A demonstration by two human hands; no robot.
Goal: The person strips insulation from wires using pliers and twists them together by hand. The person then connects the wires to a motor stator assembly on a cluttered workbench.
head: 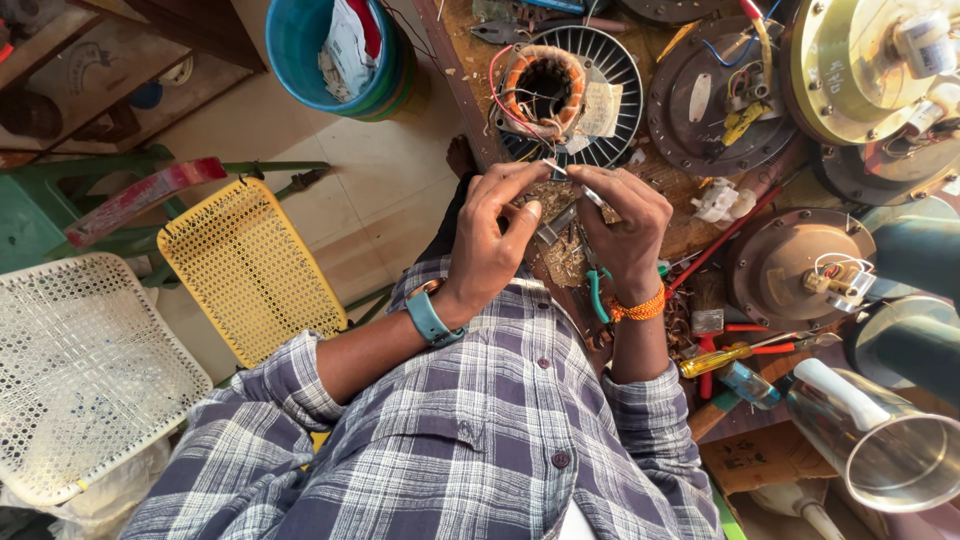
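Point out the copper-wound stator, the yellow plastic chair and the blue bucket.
copper-wound stator (545, 92): head view, on the copper winding ring.
yellow plastic chair (250, 265): head view, on the perforated seat panel.
blue bucket (300, 50): head view, on its inner left wall.

Blue bucket (335, 60) stuffed with rags on the tiled floor, top left. Yellow perforated plastic chair (248, 268) beside a white perforated one (85, 370); green stool (40, 215) behind. On the wooden workbench (700, 225): ribbed fan motor housing (600, 70) with copper-wound stator (545, 90) and loose red and white wires, several round dark motor covers (715, 100), brown cover (790, 265) at right. Yellow-handled screwdriver (715, 360) lying near a shiny metal cylinder (890, 455).
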